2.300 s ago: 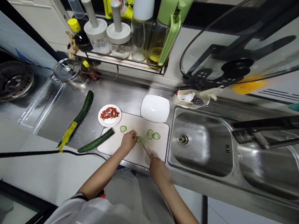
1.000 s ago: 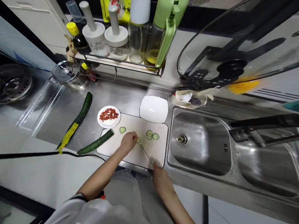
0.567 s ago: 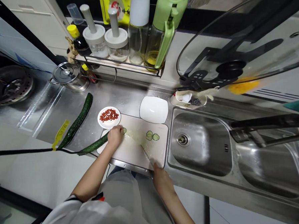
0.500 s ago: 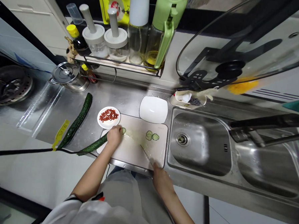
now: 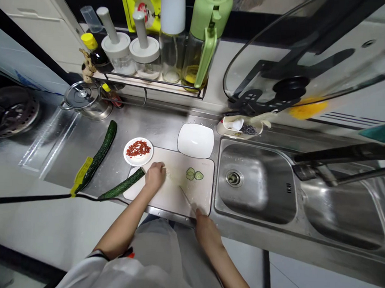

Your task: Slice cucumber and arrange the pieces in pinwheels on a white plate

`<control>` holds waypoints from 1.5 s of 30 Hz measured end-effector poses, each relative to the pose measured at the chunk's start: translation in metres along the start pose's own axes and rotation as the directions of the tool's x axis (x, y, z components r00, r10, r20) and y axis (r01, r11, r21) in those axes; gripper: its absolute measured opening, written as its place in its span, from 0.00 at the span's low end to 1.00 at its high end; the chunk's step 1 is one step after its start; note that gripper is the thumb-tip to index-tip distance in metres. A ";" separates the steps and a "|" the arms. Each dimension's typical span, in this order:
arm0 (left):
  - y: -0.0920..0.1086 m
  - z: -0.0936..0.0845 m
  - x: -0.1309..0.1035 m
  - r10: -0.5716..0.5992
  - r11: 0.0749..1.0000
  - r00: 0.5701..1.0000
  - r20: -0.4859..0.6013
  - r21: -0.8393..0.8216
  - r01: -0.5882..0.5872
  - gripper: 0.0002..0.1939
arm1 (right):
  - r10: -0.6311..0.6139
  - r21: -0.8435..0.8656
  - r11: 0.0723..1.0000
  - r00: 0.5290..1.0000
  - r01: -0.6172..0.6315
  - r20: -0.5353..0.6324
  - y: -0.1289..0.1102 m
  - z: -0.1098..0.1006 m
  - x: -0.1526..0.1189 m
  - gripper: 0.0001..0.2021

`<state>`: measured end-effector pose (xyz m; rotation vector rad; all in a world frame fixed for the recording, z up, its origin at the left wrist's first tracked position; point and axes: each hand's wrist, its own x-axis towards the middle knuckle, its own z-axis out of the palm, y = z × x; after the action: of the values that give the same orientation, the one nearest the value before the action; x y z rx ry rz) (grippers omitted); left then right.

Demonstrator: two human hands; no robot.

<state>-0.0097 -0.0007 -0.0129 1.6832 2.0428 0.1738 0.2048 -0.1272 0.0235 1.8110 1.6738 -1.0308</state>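
Observation:
My left hand point(image 5: 155, 176) is closed over the left half of the white cutting board point(image 5: 192, 200), just right of the cut end of a cucumber point(image 5: 122, 188); what its fingers hold, if anything, is hidden. In my right hand point(image 5: 205, 230), at the board's front edge, is a knife point(image 5: 186, 197), its blade resting over the board and angled up to the left. A few cucumber slices point(image 5: 194, 174) lie at the board's right. Behind the board sit a plate of small red pieces point(image 5: 138, 149) and a bare white dish point(image 5: 195, 140).
Another cucumber point(image 5: 102, 154) lies at the left near a yellow tag point(image 5: 83, 172). A steel pot point(image 5: 88, 102) stands at the back left below a rack point(image 5: 157, 84) of bottles and jars. To the right is a double sink point(image 5: 258, 182).
My left hand has moved right, off the cucumber, whose cut end now shows. The slice at its fingertips is out of sight. My right hand and the knife have hardly moved.

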 end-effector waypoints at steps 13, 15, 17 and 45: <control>0.072 0.054 0.002 0.035 0.994 0.967 0.253 -0.112 -0.007 0.10 | 0.004 -0.039 0.999 1.000 -0.005 -0.022 -0.005 -0.003 -0.004 0.26; 0.074 0.054 0.002 0.014 0.995 0.967 0.254 -0.096 0.011 0.08 | 0.001 -0.031 1.000 1.000 -0.002 -0.019 -0.006 -0.005 -0.005 0.25; 0.075 0.053 0.001 -0.006 0.996 0.967 0.254 -0.083 0.028 0.07 | -0.002 -0.028 1.000 1.000 0.001 -0.015 -0.007 -0.007 -0.005 0.25; 0.066 0.062 0.007 0.079 0.968 0.945 0.316 -0.250 0.002 0.09 | -0.009 -0.009 1.000 1.000 0.009 -0.021 -0.003 -0.002 0.003 0.26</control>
<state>0.0749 0.0088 -0.0428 1.4875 1.6714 0.1462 0.2026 -0.1234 0.0228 1.8167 1.6973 -1.0101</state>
